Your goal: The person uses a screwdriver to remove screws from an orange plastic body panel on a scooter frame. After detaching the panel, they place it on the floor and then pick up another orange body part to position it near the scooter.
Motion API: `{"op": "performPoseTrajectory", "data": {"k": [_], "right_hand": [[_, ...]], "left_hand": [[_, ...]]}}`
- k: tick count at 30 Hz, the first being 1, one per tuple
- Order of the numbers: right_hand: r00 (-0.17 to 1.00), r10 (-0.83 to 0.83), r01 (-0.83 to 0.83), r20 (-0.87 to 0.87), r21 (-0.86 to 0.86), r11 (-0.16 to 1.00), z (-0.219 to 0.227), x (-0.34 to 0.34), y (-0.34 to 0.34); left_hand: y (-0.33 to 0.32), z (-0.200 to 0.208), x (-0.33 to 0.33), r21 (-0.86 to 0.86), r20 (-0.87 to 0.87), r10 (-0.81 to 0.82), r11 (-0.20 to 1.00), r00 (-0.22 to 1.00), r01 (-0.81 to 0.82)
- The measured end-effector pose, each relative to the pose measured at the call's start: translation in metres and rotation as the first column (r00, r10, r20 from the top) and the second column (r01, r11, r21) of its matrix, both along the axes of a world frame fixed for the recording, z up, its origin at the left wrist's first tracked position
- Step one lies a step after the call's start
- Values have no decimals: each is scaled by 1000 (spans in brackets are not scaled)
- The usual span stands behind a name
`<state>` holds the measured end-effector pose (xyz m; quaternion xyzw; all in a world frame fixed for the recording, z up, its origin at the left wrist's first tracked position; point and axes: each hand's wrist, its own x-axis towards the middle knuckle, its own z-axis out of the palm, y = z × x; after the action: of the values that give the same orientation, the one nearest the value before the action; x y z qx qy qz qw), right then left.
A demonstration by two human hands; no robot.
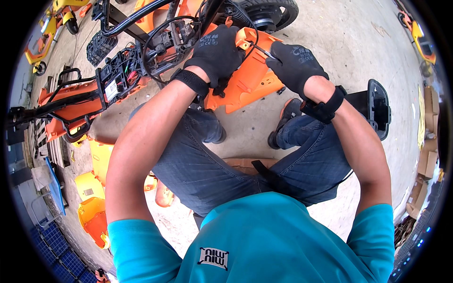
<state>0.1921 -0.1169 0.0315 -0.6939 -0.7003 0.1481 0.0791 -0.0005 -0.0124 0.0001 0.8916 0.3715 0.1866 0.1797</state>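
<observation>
An orange panel is at 12 o'clock, just past the person's two shoes, with the gloved hands over its far end. The right hand, between 1 and 2 o'clock, has its fingers closed around a slim metal tool; the shaft points toward 11 o'clock, its tip close to the raised far corner of the panel. The left hand, at 12 o'clock, lies against the panel's left side; its fingers are mostly hidden behind the back of the glove, so I cannot tell how far they are closed or what they grip. A thin black cable curves down between the hands.

Black frame tubing stands at 11 o'clock, and a black-tyred wheel lies between 12 and 1. At 10 o'clock is an orange body section with black bars across it; a ribbed black block is between 10 and 11. A yellow cover lies on the concrete floor between 8 and 9, with an orange-and-yellow shell at 8. A black container stands between 2 and 3, and cardboard boxes line the rim at 3.
</observation>
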Motion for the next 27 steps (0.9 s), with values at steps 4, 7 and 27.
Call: {"op": "performPoseTrajectory", "data": {"k": [4, 7, 27], "right_hand": [[987, -87, 74, -133, -100, 992, -1, 1, 4], [965, -141, 101, -220, -180, 978, -8, 6, 8], [999, -44, 41, -26, -101, 994, 8, -3, 3]], "left_hand": [[1, -1, 0, -4, 13, -12, 1000, 1000, 12], [-1, 1, -1, 8, 13, -4, 1000, 1000, 4], [0, 0, 0, -7, 6, 5, 1000, 1000, -5]]}}
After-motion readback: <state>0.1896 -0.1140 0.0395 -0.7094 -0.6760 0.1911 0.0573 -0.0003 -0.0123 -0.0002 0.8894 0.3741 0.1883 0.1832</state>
